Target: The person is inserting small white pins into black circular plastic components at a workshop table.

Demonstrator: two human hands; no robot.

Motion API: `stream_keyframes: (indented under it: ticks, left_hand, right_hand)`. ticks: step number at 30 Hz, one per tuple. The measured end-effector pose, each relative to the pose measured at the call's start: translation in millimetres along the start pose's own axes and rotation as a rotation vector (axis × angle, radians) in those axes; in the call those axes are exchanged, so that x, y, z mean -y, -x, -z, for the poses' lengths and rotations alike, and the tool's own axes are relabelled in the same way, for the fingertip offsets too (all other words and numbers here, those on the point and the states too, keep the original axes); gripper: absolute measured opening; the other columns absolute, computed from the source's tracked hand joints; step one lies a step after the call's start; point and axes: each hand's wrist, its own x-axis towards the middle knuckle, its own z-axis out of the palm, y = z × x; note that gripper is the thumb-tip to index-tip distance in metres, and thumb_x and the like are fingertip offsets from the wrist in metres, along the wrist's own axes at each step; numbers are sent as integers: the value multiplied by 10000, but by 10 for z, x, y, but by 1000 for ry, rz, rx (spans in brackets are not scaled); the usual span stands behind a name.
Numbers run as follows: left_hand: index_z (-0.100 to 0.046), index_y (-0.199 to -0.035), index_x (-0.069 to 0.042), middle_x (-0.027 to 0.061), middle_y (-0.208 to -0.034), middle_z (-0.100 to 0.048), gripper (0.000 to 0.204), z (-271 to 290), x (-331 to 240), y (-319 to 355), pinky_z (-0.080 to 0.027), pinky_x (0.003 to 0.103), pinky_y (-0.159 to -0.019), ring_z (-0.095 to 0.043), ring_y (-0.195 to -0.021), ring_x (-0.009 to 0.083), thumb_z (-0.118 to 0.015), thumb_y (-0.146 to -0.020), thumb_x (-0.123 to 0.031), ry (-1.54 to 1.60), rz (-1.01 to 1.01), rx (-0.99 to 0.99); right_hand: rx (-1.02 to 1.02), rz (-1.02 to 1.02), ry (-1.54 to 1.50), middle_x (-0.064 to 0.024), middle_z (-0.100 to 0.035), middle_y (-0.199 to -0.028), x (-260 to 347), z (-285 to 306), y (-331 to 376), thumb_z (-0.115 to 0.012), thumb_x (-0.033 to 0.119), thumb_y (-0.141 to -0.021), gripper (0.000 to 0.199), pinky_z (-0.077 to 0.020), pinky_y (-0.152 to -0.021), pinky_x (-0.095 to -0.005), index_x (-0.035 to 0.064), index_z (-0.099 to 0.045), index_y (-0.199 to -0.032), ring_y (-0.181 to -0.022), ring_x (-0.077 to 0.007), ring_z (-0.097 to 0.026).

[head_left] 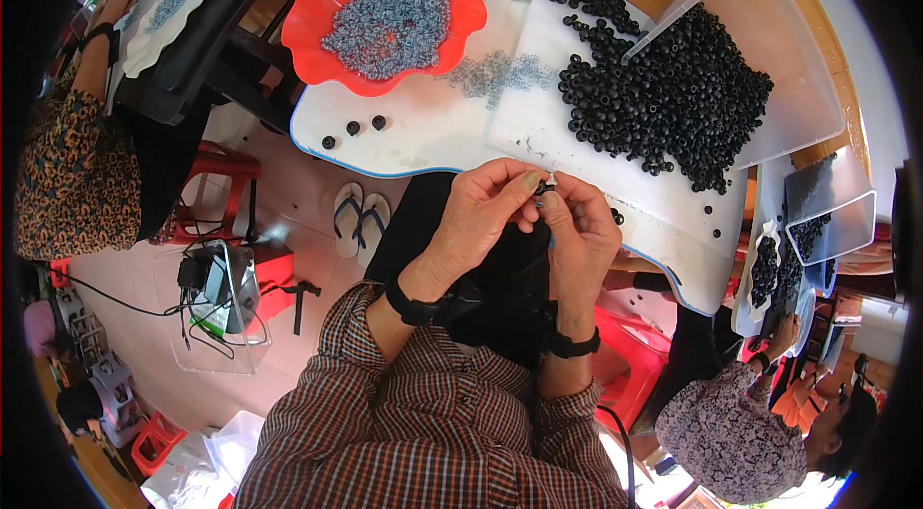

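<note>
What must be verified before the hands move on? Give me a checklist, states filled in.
1. Small black part held: ok, at the fingertips of the left hand and right hand.
2. Held part sound: cannot tell; the fingers hide most of it.
3. Red bowl stocked: ok, small clear pieces inside.
4. All clear pieces contained: not ok, some lie scattered on the table beside the bowl.
5. Black pile available: ok, plenty lies by the clear bin.
6. Loose black parts gathered: not ok, three sit apart below the bowl.
</note>
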Motion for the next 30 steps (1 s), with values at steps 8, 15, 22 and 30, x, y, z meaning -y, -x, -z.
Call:
stream_keyframes:
  ticks: [8, 15, 22, 30]
  left_hand:
    - [-639, -1046, 11, 13, -777, -608, 195, 7, -1, -2, -489, 201, -589, -555, -652, 64, -556, -978, -152, 0, 2, -1]
    - [-638, -1051, 11, 15, -761, -602, 208, 8, -3, -6, -485, 207, -582, -552, -640, 72, -557, -979, -166, 22, 22, -1]
    - [-639, -1058, 9, 15, -758, -600, 220, 32, 26, -10, -483, 217, -598, -556, -645, 82, -557, -980, -179, 116, 66, 36]
    - [-636, -1072, 11, 19, -775, -607, 227, 21, 39, -2, -484, 222, -605, -560, -653, 84, -552, -983, -180, 132, 53, 30]
  right_hand:
    - [11, 30, 49, -29, -606, -937, -58, 53, 1, -650, -30, -871, 130, -468, -744, -213, -20, -655, -1001, -822, -83, -572]
    - [12, 92, 107, -40, -604, -953, -47, 45, -9, -654, -55, -848, 152, -467, -747, -213, -18, -666, -994, -832, -89, -574]
    - [3, 81, 47, -37, -595, -951, -65, 34, 8, -645, -51, -863, 129, -471, -755, -224, -22, -652, -989, -844, -95, -572]
    - [-2, 51, 36, -37, -594, -956, -68, 41, 23, -647, -44, -868, 112, -467, -769, -224, -20, -645, -977, -854, -94, -568]
